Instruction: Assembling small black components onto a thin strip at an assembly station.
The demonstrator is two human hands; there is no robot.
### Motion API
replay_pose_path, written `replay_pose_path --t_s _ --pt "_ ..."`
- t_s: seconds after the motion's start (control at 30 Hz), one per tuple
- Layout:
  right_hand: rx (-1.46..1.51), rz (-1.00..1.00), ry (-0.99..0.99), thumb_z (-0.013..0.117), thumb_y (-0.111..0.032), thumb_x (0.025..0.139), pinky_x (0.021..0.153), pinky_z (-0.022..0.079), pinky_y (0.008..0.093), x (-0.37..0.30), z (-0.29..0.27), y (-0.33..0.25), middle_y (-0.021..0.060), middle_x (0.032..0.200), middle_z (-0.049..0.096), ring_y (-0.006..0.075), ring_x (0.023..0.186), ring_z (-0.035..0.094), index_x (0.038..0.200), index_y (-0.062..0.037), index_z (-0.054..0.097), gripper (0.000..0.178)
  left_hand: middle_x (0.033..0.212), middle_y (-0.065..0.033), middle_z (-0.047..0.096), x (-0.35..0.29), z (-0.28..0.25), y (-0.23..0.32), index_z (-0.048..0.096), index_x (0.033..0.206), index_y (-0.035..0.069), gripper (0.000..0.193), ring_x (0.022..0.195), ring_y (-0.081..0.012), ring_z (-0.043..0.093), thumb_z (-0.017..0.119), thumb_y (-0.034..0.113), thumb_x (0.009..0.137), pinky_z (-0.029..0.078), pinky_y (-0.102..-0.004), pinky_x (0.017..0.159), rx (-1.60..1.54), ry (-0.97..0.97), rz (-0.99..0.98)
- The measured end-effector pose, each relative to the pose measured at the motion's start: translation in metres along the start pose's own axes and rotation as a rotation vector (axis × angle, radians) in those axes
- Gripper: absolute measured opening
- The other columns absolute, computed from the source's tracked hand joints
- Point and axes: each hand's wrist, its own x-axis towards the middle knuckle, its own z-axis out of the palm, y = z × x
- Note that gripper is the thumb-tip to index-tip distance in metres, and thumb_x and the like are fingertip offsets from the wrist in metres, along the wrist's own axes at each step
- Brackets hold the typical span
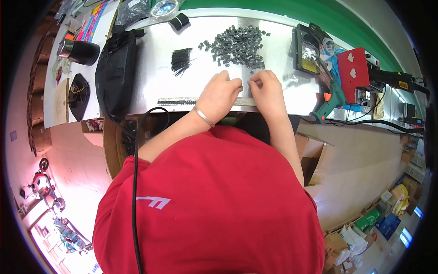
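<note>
My left hand, with a silver bracelet at its wrist, is closed above the table's front edge, thumb and finger pinched together. Beside it my right hand is closed too, its thumb and index finger meeting in a pinch. Whatever lies between the fingertips of either hand is too small to name. Beneath the hands runs a long narrow strip, pale on top with a dark, notched lower edge. Beyond them lies a heap of small black rectangular pieces. To its left is a bundle of thin black sticks or wires.
A black bag stands on the table at left, past it a dark cup. At right are a green glue gun, a red box and a black-framed tray. A black cable hangs over my left side.
</note>
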Motion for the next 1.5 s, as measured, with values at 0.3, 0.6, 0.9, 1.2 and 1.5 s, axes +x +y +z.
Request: replay_pose_path --t_s 0.3,0.6,0.9,1.2,1.5 --pt "0.047 0.005 -0.009 0.071 -0.002 0.085 0.077 0.055 0.0355 -0.009 0.001 -0.004 0.0142 0.092 0.064 0.0263 0.084 0.068 0.1 0.0021 0.069 0.015 0.083 -0.017 0.053 -0.001 0.0 0.0 0.065 0.089 0.005 0.007 0.081 -0.0371 0.055 0.069 0.01 0.087 0.048 -0.0458 0.074 -0.008 0.008 -0.001" --pt "0.023 -0.013 0.023 0.072 -0.002 0.085 0.074 0.055 0.0358 -0.014 0.004 0.006 0.0146 0.096 0.063 0.0275 0.081 0.067 0.095 0.0003 0.068 0.011 0.083 -0.0168 0.053 0.0 0.001 0.001 0.065 0.089 0.005 0.007 0.081 -0.0368 0.055 0.069 0.009 0.087 0.048 -0.0457 0.074 -0.014 0.002 -0.006" --pt "0.013 0.029 0.015 0.073 -0.002 0.084 0.074 0.055 0.0362 -0.012 0.001 -0.004 0.0141 0.091 0.064 0.0274 0.079 0.066 0.095 0.0018 0.066 0.013 0.083 -0.0166 0.053 -0.001 0.001 0.002 0.064 0.09 0.005 0.007 0.082 -0.0366 0.055 0.07 0.009 0.087 0.048 -0.0454 0.074 -0.015 -0.001 -0.005" --pt "0.059 0.039 -0.082 0.074 -0.004 0.083 0.077 0.055 0.0345 -0.012 -0.011 -0.003 0.0137 0.092 0.065 0.0249 0.081 0.066 0.099 0.0011 0.069 0.018 0.083 -0.0167 0.053 0.001 0.003 0.002 0.064 0.089 0.005 0.006 0.082 -0.0368 0.055 0.069 0.009 0.087 0.048 -0.0452 0.075 -0.021 -0.006 -0.001" --pt "0.194 0.041 -0.167 0.069 0.003 0.082 0.08 0.054 0.0323 -0.014 -0.025 -0.008 0.0115 0.097 0.065 0.0218 0.085 0.066 0.106 0.0003 0.069 0.024 0.084 -0.0171 0.053 0.0 0.004 0.003 0.064 0.089 0.005 0.007 0.082 -0.0373 0.055 0.068 0.009 0.087 0.047 -0.0456 0.074 -0.032 -0.03 0.017"
